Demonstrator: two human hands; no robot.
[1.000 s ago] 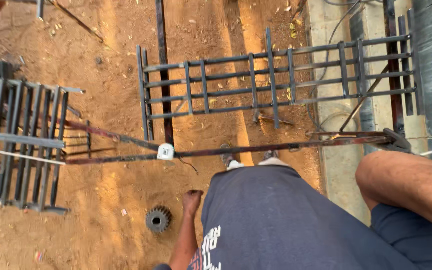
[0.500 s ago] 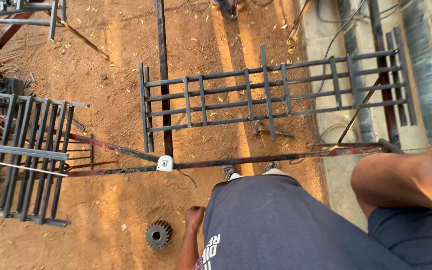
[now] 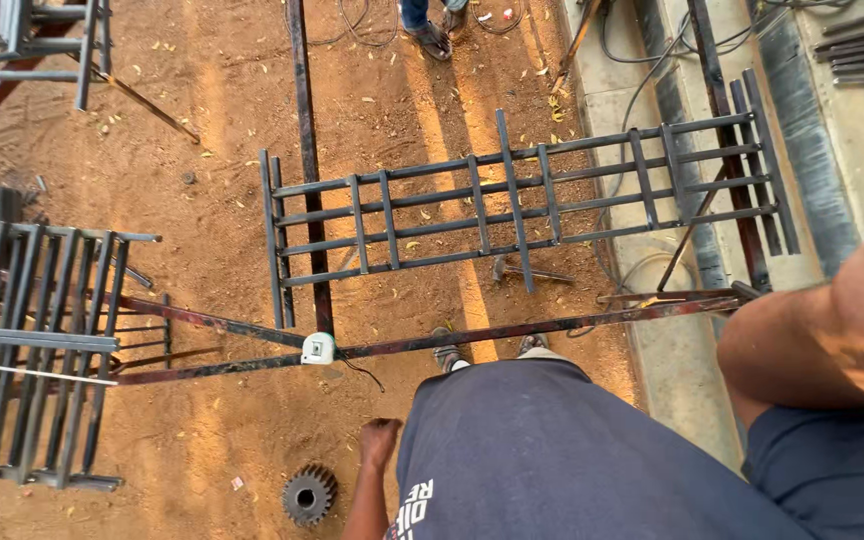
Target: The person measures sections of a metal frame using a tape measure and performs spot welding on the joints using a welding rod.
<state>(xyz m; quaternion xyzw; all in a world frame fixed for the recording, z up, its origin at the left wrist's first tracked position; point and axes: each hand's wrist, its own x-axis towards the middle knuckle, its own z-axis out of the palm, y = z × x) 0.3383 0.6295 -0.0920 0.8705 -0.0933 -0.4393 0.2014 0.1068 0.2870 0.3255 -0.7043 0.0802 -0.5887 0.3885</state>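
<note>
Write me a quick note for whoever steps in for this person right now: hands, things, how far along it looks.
Left hand: hangs at the side, curled, nothing seen in it.
Right hand: out of view; only the bent arm shows.
White tape measure sits on the long rusty bar just ahead of the feet.
Barred metal panel lies flat beyond it, a hammer by its near edge.
Gear wheel lies on the dirt near the left hand.
Done or left: nothing is in hand; the pictures settle no more.

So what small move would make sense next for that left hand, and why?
Probably lower the left hand forward to the white tape measure: the hand hangs curled and seemingly empty, and the tape sits on the rusty bar just ahead.
</note>
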